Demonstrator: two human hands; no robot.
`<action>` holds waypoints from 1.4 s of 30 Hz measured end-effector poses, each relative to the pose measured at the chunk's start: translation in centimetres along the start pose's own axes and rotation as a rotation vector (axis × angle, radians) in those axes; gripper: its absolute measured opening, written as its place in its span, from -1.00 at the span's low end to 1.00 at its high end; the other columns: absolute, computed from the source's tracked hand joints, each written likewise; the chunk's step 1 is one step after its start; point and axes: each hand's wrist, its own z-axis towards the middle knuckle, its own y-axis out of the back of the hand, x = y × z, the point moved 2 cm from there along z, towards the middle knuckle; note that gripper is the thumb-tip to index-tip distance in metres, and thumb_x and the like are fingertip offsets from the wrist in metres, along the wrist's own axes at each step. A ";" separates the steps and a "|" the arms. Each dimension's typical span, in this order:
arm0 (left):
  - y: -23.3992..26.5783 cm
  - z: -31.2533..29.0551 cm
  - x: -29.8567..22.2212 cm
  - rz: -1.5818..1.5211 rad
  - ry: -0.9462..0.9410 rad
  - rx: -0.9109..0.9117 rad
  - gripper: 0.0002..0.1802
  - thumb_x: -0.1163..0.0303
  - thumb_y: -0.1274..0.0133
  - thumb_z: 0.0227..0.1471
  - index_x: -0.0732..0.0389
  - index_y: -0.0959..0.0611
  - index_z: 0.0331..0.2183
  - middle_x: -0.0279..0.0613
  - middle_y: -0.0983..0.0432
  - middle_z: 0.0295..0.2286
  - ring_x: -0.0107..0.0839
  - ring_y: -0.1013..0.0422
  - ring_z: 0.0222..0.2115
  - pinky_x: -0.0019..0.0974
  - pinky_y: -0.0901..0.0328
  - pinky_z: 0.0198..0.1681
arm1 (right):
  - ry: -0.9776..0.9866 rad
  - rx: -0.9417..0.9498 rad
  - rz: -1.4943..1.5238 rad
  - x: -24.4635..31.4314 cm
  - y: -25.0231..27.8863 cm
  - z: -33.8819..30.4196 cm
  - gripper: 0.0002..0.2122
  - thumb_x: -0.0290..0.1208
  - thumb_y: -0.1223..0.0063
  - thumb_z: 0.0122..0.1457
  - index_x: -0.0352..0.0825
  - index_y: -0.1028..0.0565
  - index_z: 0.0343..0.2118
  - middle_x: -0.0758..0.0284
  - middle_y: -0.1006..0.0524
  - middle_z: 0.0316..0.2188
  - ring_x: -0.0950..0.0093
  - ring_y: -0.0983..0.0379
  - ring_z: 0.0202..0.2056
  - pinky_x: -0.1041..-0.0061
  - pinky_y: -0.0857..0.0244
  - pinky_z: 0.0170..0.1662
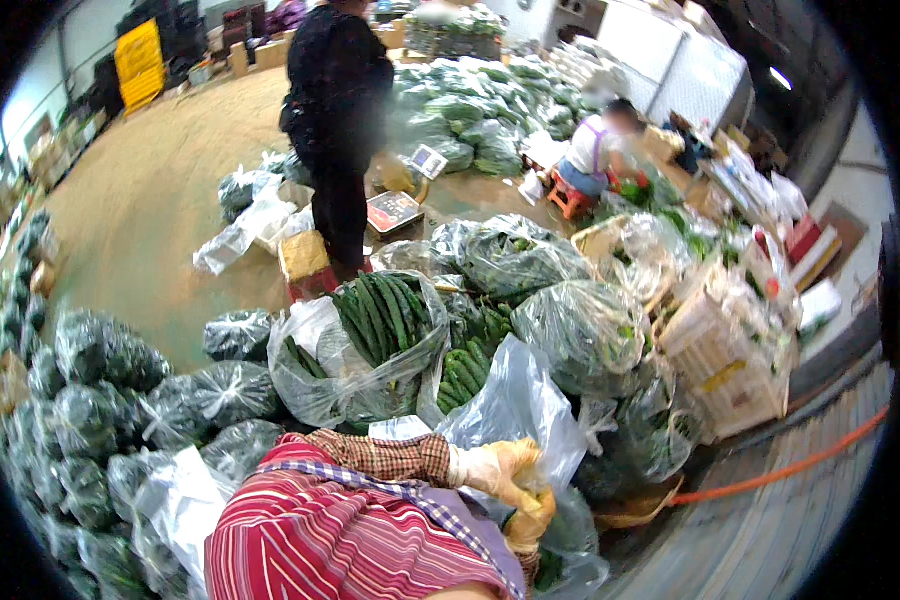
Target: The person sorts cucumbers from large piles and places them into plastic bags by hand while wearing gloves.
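Observation:
My left hand (498,472), in a yellowish glove below a brown checked sleeve, reaches across to the right and is closed on a see-through plastic bag (523,395). Just below it my right hand (530,518), gloved in yellow, is also closed at the bag's gathered part. Dark green produce shows faintly through the plastic beneath. Beyond my hands, long green cucumbers (378,315) lie in a large open bag (355,395). More cucumbers (465,372) show beside it. The fingertips are partly hidden by the gloves and plastic.
Tied bags of greens (110,360) are piled at left. Full bags (580,335) and a pale crate (725,355) stand at right, near an orange hose (780,462). A person in black (335,110) stands by a scale (394,212); another (592,150) sits on a red stool (570,200).

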 end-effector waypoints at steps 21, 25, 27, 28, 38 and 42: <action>1.6 -1.4 3.3 0.096 -0.138 -0.226 -0.69 0.56 0.00 -0.11 0.24 -0.54 -0.21 -0.15 -0.48 -0.33 -0.24 -0.38 -0.23 -0.28 -0.29 -0.15 | -0.053 -0.003 -0.004 -1.9 1.8 1.4 -0.89 -0.49 0.05 0.12 -0.41 -0.48 -0.40 0.43 -0.45 -0.49 0.64 -0.31 -0.49 0.62 -0.23 -0.41; 1.4 -2.0 3.7 -0.674 -0.056 -0.252 -0.78 0.48 0.14 0.12 0.23 -0.44 -0.15 -0.29 -0.44 -0.35 -0.44 -0.39 -0.26 -0.36 -0.31 -0.15 | -0.071 -0.035 0.021 -1.1 1.5 1.1 -0.87 -0.46 0.04 0.11 -0.43 -0.47 -0.39 0.42 -0.43 -0.52 0.60 -0.29 -0.48 0.56 -0.20 -0.40; 1.9 -2.8 3.3 -0.977 0.000 -0.305 -0.78 0.41 0.12 0.14 0.20 -0.41 -0.14 -0.29 -0.45 -0.34 -0.46 -0.42 -0.30 -0.36 -0.35 -0.20 | -0.025 -0.052 -0.120 -0.8 2.1 1.0 -0.86 -0.46 0.03 0.10 -0.44 -0.47 -0.39 0.39 -0.44 -0.53 0.56 -0.30 -0.47 0.53 -0.20 -0.40; 2.6 -2.8 4.0 -0.945 0.033 -0.348 -0.76 0.39 0.07 0.13 0.17 -0.40 -0.14 -0.33 -0.45 -0.36 -0.51 -0.44 -0.36 -0.41 -0.38 -0.32 | 0.013 -0.059 -0.254 -0.5 2.6 1.1 -0.86 -0.46 0.03 0.10 -0.44 -0.47 -0.40 0.37 -0.45 -0.53 0.55 -0.31 -0.48 0.52 -0.21 -0.40; 17.7 -3.5 -1.8 -0.078 0.051 -0.300 -0.46 0.66 -0.10 -0.18 0.16 -0.49 -0.06 -0.34 -0.43 -0.19 -0.59 -0.33 -0.36 -0.53 -0.30 -0.28 | 0.196 -0.398 -0.814 1.5 15.1 9.8 -0.84 -0.43 0.06 0.13 -0.43 -0.48 -0.35 0.16 -0.52 -0.39 0.27 -0.45 -0.36 0.37 -0.31 -0.22; 24.7 -5.0 3.4 -0.129 0.008 -0.709 -0.43 0.85 0.23 -0.28 0.31 -0.53 -0.15 -0.19 -0.49 -0.18 -0.39 -0.39 -0.14 -0.37 -0.20 0.03 | 0.149 -0.594 -0.598 -1.1 22.8 9.7 -0.92 -0.50 -0.03 0.05 -0.36 -0.50 -0.40 0.20 -0.53 -0.44 0.32 -0.46 -0.40 0.43 -0.33 -0.26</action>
